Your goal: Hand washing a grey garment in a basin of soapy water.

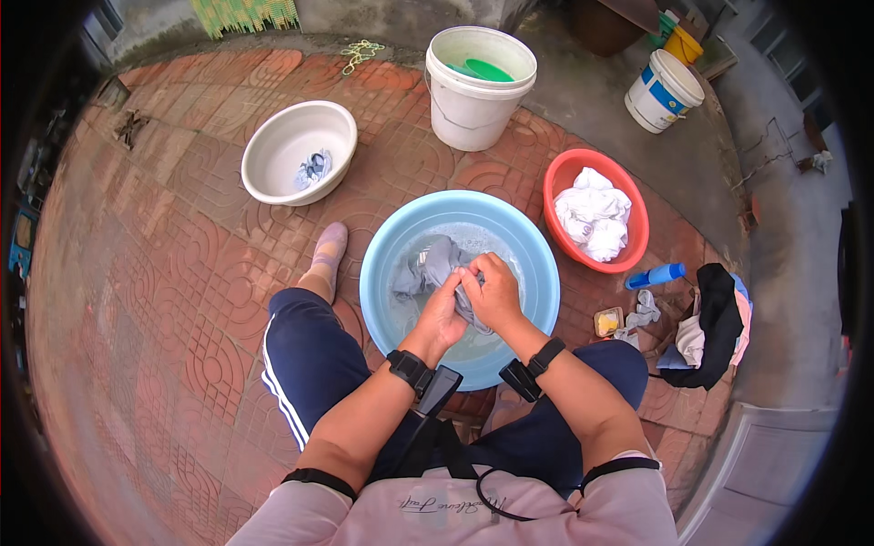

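Observation:
A wet grey cloth garment (442,263) lies partly in cloudy, sudsy water inside a light blue plastic basin (384,239) on the ground between my knees. My left hand (444,314) grips a bunched part of it, thumb pressed near the other thumb. Close beside it, my right hand (493,290) pinches the same fabric with curled fingers. Both hands meet above the middle of the basin. Some of the cloth hangs below them into the water, and the folds inside my fingers are hidden.
White laundry (594,211) fills a red basin (554,170) at right. A cream basin (263,147) holds small bluish cloths. Beyond stands a white bucket (471,116) with something green inside. A blue bottle (655,276), a soap dish (608,321) and piled clothes (717,334) lie right.

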`<act>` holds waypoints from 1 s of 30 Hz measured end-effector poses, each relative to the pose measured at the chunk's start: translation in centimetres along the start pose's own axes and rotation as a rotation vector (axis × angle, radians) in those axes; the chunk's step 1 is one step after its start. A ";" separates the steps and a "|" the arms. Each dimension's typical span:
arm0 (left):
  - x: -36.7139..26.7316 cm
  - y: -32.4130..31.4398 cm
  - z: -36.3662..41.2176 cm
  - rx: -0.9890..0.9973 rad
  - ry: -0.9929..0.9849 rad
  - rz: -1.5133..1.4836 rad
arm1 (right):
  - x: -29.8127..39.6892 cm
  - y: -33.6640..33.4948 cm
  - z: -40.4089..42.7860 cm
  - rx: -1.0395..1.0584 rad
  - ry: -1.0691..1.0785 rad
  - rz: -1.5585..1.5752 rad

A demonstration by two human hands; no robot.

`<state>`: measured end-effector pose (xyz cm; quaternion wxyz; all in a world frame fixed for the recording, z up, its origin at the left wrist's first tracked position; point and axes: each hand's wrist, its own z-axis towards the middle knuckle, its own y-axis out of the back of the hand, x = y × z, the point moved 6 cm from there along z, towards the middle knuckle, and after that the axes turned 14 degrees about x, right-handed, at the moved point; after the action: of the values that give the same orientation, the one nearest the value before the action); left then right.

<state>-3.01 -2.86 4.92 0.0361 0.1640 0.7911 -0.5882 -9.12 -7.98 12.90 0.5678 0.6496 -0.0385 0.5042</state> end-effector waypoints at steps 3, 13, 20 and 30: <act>-0.1 0.6 0.1 -0.030 -0.020 0.016 | -1.0 -0.4 -0.3 -0.021 -0.121 0.018; -0.4 1.2 -1.1 -0.006 0.024 0.082 | -10.1 -2.2 -0.8 0.224 -0.622 0.246; 1.0 3.0 -3.4 0.102 0.312 0.786 | -6.7 -5.3 -4.4 0.630 -0.839 0.893; -2.8 3.0 -5.4 0.160 0.249 1.318 | -4.6 -4.3 -3.0 0.378 -0.700 0.593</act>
<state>1.27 2.36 4.47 0.2835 0.6812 0.4778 -0.4768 -10.56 -6.53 6.19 0.2254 0.8326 -0.3180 0.3936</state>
